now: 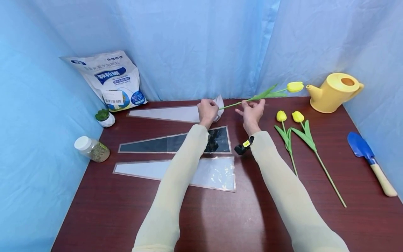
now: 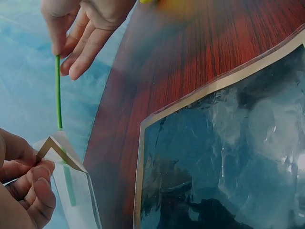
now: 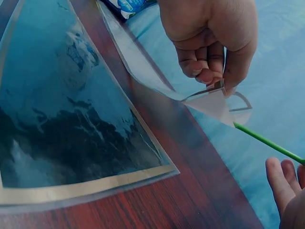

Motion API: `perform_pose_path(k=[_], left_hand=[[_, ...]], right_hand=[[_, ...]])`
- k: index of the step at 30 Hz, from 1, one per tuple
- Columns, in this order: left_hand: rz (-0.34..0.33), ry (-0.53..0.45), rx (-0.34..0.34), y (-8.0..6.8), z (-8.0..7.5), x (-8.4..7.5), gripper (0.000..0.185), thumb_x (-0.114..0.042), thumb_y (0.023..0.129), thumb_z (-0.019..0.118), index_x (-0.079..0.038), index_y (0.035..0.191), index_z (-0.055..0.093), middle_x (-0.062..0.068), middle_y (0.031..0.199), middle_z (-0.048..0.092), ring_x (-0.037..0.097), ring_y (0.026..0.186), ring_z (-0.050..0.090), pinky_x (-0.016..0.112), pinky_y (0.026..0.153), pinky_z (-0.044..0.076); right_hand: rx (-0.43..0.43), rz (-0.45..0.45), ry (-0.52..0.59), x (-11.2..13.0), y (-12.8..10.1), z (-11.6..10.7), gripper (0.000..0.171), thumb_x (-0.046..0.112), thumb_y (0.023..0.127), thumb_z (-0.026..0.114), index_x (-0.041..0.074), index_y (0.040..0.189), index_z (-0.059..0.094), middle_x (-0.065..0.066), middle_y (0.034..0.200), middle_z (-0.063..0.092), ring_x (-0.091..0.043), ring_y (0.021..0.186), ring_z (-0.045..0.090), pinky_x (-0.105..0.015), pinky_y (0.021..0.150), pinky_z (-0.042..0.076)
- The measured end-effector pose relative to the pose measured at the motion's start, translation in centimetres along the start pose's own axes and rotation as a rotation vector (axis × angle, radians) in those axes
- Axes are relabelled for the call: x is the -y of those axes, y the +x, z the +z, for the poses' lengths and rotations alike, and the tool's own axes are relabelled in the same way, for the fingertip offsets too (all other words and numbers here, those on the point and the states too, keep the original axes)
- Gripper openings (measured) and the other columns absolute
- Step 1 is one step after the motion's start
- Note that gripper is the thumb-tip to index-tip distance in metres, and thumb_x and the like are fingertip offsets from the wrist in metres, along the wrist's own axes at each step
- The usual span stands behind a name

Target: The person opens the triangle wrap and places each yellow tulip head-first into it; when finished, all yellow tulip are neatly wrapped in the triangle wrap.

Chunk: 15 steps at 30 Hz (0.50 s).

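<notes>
At the back of the table, my left hand (image 1: 207, 111) pinches the edge of the wide mouth of a long white flower sleeve (image 1: 170, 113). My right hand (image 1: 253, 113) holds a yellow tulip (image 1: 295, 86) by its green stem between thumb and fingers, bloom pointing right. The stem's lower end is inside the sleeve, showing through its translucent wall (image 2: 85, 205) in the left wrist view. Seen from the right wrist, the stem (image 3: 267, 140) enters the lifted mouth just below the left fingers. A black sleeve (image 1: 151, 145) and another white sleeve (image 1: 141, 167) lie in front, partly under the left forearm.
Two more yellow tulips (image 1: 281, 116) lie to the right. Beyond them are a yellow watering can (image 1: 327, 92) and a blue trowel (image 1: 360, 144). Along the left stand a fertilizer bag (image 1: 108, 80), a small potted succulent (image 1: 106, 120) and a white-lidded jar (image 1: 92, 149). Blue curtains enclose the table.
</notes>
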<state>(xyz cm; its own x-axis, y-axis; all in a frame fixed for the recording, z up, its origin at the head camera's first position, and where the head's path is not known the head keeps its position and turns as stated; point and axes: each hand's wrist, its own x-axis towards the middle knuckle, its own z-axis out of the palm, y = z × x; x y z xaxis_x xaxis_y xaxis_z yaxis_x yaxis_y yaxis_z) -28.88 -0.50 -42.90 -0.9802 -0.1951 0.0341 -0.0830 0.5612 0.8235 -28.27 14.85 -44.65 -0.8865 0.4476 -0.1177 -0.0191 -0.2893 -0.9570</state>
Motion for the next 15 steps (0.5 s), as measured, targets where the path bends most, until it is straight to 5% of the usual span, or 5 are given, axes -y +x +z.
perform_pose_path(k=[7,15], left_hand=[[0.024,-0.012,-0.001,-0.06,-0.21,-0.19,0.026,-0.01,0.094,0.059,-0.009,0.069,0.066,0.003,0.063,0.059,0.018,0.062,0.058,0.028,0.06,0.045],[0.044,-0.018,0.009,-0.3,0.02,-0.31,0.023,-0.01,0.095,0.059,-0.008,0.078,0.074,0.006,0.075,0.071,0.018,0.072,0.064,0.029,0.066,0.052]], right_hand=[[-0.008,0.012,0.131,0.53,0.1,-0.06,0.023,0.024,0.103,0.053,0.011,0.123,0.053,-0.01,0.11,0.064,-0.033,0.112,0.068,-0.036,0.077,0.063],[-0.017,-0.021,0.039,-0.1,-0.11,0.12,0.012,0.022,0.102,0.056,0.014,0.109,0.051,-0.007,0.103,0.065,-0.023,0.099,0.073,-0.036,0.078,0.063]])
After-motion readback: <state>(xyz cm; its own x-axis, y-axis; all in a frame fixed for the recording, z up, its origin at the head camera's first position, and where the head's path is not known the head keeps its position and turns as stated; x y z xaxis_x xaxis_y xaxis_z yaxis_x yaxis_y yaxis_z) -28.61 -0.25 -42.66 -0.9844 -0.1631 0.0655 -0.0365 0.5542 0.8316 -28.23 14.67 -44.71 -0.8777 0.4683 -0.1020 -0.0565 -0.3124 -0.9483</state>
